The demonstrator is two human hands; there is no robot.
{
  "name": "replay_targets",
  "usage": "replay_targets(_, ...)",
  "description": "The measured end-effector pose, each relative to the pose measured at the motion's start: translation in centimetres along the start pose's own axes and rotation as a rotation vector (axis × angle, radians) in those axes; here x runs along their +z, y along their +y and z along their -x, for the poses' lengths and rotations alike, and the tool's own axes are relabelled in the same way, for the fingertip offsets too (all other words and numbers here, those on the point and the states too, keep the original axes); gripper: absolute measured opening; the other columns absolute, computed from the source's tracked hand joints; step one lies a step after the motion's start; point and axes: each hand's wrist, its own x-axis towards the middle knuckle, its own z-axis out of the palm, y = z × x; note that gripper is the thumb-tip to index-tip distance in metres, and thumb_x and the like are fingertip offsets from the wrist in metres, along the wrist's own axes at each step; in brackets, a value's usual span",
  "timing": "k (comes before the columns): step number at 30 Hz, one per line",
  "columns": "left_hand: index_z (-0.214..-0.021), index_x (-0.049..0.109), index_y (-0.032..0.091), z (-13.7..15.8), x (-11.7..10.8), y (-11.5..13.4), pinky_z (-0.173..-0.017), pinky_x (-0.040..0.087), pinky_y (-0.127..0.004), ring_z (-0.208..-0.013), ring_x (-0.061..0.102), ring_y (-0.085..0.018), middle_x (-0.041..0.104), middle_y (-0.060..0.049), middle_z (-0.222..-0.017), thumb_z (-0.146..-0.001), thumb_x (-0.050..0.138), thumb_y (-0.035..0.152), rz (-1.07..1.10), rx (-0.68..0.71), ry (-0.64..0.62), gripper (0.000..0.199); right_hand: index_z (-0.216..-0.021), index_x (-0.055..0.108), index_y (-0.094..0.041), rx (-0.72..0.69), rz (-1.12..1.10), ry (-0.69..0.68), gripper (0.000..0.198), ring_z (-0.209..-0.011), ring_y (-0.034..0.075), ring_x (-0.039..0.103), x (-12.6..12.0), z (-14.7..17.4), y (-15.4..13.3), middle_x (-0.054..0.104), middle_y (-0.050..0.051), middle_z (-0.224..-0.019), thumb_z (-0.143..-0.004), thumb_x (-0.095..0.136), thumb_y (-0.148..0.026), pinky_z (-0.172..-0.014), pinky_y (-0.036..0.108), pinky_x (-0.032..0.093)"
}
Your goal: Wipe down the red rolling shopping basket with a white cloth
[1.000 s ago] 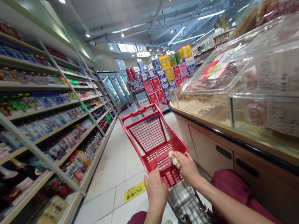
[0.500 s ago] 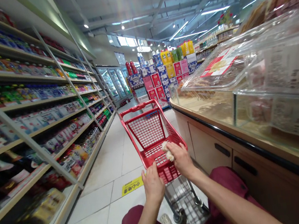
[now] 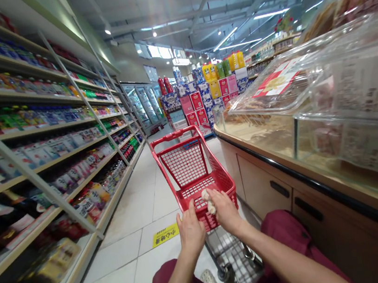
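Note:
A red shopping cart (image 3: 184, 163) with a mesh basket stands in front of my knees. My right hand (image 3: 224, 210) is closed around a crumpled whitish cloth (image 3: 209, 203), held over the near end of the basket. Part of the cloth sticks out on the left of the fingers. My left hand (image 3: 190, 228) is beside the basket's near left corner, fingers a little bent and apart, with nothing visible in it. Whether its fingertips touch the rim, I cannot tell. Below the basket, the cart's grey wire frame and wheels (image 3: 226, 274) show between my legs.
Tall shelves (image 3: 43, 169) of bottles and packs line the left. On the right, a counter (image 3: 262, 150) carries clear plastic boxes (image 3: 272, 85) of food. Stacked drink cartons (image 3: 198, 107) stand ahead. A yellow floor sign (image 3: 165, 235) lies on the pale tiles.
My right hand has shifted slightly left and down with the cloth. My left hand has moved a little up and left, its fingers more spread. The cart stays nearly in place.

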Motion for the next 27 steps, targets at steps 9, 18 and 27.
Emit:
replay_targets(9,-0.123,0.037,0.017,-2.6,0.7,2.0,-0.099,0.025,-0.045,-0.119,0.037,-0.02,0.043,-0.009,-0.129,-0.078,0.034,0.021,0.148,0.163,-0.068,0.045,-0.136,0.012,-0.008,-0.087,-0.188,-0.108,0.072,-0.116,0.02,0.04,0.5,0.9,-0.1,0.04,0.016,-0.13,-0.068,0.036,-0.005,-0.093,0.038,0.036)
replay_targets(18,-0.111,0.047,0.021,-5.0,1.6,2.4,-0.1,0.022,-0.05,-0.101,0.051,-0.019,0.056,-0.006,-0.113,-0.077,0.041,0.018,-0.064,0.249,-0.049,0.035,-0.127,0.037,-0.016,0.032,0.045,-0.428,0.062,-0.102,0.018,0.052,-4.3,-5.2,4.6,0.06,0.008,-0.108,-0.066,0.037,-0.004,-0.095,0.037,0.029)
replay_targets(27,-0.11,0.046,0.016,-5.9,2.4,-1.6,-0.099,0.025,-0.049,-0.108,0.047,-0.023,0.054,-0.011,-0.115,-0.075,0.045,0.02,-0.122,0.219,0.049,0.036,-0.122,0.042,-0.016,0.016,-0.013,-0.061,0.047,-0.109,0.017,0.046,0.9,-3.2,4.5,0.056,0.008,-0.114,-0.076,0.034,-0.011,-0.099,0.043,0.024)
